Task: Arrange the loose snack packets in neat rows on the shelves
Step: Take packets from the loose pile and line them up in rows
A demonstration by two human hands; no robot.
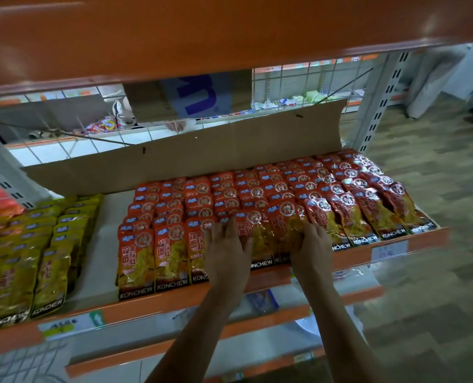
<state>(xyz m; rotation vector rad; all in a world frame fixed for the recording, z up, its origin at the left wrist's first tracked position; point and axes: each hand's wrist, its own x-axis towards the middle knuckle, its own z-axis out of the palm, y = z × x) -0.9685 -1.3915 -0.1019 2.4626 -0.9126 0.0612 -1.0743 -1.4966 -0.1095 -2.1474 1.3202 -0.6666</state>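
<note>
Several rows of red KONCHEW snack packets (257, 200) lie overlapping on the white shelf (102, 244), from its middle to its right end. My left hand (227, 250) lies flat with straight fingers on the front packets near the shelf's front edge. My right hand (312, 244) presses flat on the packets just to the right. Between the two hands sits a front packet (268, 239) of the same kind. Rows of yellow packets (36, 244) fill the shelf's left part.
An orange shelf (202, 37) hangs close overhead. A cardboard sheet (202, 150) stands behind the packets against a wire grid (298, 84). The orange front lip (174, 297) carries price tags. Lower shelves (257, 327) jut out below. Tiled floor (437, 244) lies to the right.
</note>
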